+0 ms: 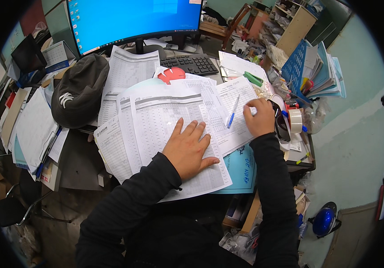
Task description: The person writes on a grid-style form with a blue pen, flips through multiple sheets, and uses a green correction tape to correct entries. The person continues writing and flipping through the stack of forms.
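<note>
My left hand (192,149) lies flat, fingers spread, on a printed table sheet (165,127) that tops a loose stack of papers. To the right, my right hand (260,117) is curled with thumb and forefinger drawn together; whatever they hold, if anything, is hidden. It rests over the right edge of a ruled, handwritten sheet (234,96). On that sheet lies a blue and white pen (233,111), just left of my right hand and apart from it. Under the papers, a light blue folder (236,172) sticks out toward me.
A monitor (134,22) and black keyboard (189,64) stand behind the papers. A dark cap (80,91) sits at left, beside a clipboard stack (35,127). Right of my hand are a phone (280,123), a tape roll (295,120) and a blue file holder (297,67). A green stapler-like object (253,79) lies behind.
</note>
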`<action>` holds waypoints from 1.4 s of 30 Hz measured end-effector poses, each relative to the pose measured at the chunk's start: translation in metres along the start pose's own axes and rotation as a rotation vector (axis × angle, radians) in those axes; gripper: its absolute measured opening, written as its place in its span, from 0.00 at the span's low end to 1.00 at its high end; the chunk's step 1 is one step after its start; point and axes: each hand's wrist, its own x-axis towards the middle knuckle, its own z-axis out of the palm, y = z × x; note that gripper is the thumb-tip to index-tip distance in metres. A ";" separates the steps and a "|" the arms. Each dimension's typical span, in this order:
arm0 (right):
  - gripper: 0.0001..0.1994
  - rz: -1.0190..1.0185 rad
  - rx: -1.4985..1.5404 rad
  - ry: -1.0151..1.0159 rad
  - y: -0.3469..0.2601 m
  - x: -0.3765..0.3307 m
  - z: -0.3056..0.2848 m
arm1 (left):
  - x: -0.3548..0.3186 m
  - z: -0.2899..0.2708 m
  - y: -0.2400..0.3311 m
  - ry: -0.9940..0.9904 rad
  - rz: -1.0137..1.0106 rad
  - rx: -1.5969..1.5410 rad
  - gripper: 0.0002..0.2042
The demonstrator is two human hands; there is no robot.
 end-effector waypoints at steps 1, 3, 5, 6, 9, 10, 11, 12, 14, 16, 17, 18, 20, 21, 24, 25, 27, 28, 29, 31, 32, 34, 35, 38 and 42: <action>0.06 -0.053 -0.070 -0.049 -0.008 0.003 0.001 | 0.000 0.000 0.000 0.017 -0.002 0.006 0.33; 0.12 -0.090 -0.211 -0.121 -0.024 0.006 0.013 | -0.001 0.001 0.000 0.027 -0.010 0.010 0.33; 0.11 -0.026 -0.327 -0.268 -0.037 0.008 0.026 | 0.000 -0.003 0.001 0.017 -0.019 0.007 0.33; 0.10 0.007 -0.387 -0.339 -0.039 0.010 0.029 | 0.002 -0.007 0.003 -0.034 -0.029 -0.029 0.33; 0.14 0.080 -0.286 -0.448 -0.040 0.024 0.026 | 0.009 -0.019 0.008 -0.176 -0.072 -0.094 0.34; 0.15 0.105 -0.221 -0.441 -0.037 0.030 0.023 | 0.012 -0.022 0.009 -0.219 -0.081 -0.092 0.35; 0.16 0.234 0.087 -0.346 -0.028 0.032 0.023 | 0.012 -0.023 0.010 -0.261 -0.089 -0.097 0.35; 0.19 0.241 0.420 -0.314 -0.020 0.034 0.021 | 0.010 -0.016 0.009 -0.165 -0.072 -0.061 0.36; 0.21 0.112 0.851 -0.118 -0.024 0.032 0.027 | 0.005 0.000 0.007 0.019 -0.038 0.016 0.37; 0.21 0.234 1.119 -0.078 -0.040 0.026 0.024 | 0.001 0.004 0.004 0.009 -0.064 0.021 0.37; 0.22 0.296 1.248 -0.053 -0.050 0.022 0.021 | 0.001 0.005 0.003 0.007 -0.073 0.021 0.38; 0.19 0.365 1.356 -0.024 -0.057 0.017 0.026 | 0.001 0.004 0.003 -0.009 -0.076 0.019 0.38; 0.19 0.508 1.323 -0.103 -0.061 0.004 0.025 | 0.004 0.003 0.004 -0.038 -0.077 0.015 0.38; 0.20 0.572 1.259 -0.053 -0.062 -0.002 0.034 | 0.006 0.002 0.004 -0.045 -0.073 0.020 0.38; 0.11 0.616 1.238 0.005 -0.066 -0.013 0.049 | 0.007 0.003 0.005 -0.063 -0.072 0.038 0.38; 0.10 0.608 1.249 -0.036 -0.065 -0.015 0.051 | 0.006 0.003 0.004 -0.063 -0.074 0.042 0.38; 0.07 0.599 1.266 -0.117 -0.063 -0.019 0.052 | 0.006 0.004 0.005 -0.068 -0.072 0.047 0.38; 0.08 0.590 1.244 -0.141 -0.063 -0.021 0.052 | 0.006 0.003 0.005 -0.070 -0.071 0.048 0.38; 0.08 0.578 1.224 -0.168 -0.063 -0.022 0.053 | 0.006 0.002 0.005 -0.071 -0.072 0.050 0.39; 0.08 0.597 1.153 -0.190 -0.066 -0.024 0.055 | 0.005 0.002 0.005 -0.075 -0.072 0.052 0.39; 0.08 0.574 1.097 -0.188 -0.069 -0.023 0.054 | 0.006 0.002 0.005 -0.073 -0.071 0.052 0.39; 0.08 0.529 0.986 -0.182 -0.071 -0.023 0.051 | 0.006 0.003 0.005 -0.072 -0.068 0.047 0.39; 0.08 0.530 0.991 -0.177 -0.070 -0.023 0.051 | 0.006 0.004 0.005 -0.072 -0.070 0.046 0.38; 0.08 0.530 0.986 -0.170 -0.069 -0.024 0.054 | 0.007 0.004 0.005 -0.070 -0.073 0.033 0.38; 0.08 0.512 0.909 -0.195 -0.073 -0.023 0.054 | 0.007 0.006 0.004 -0.052 -0.073 0.001 0.37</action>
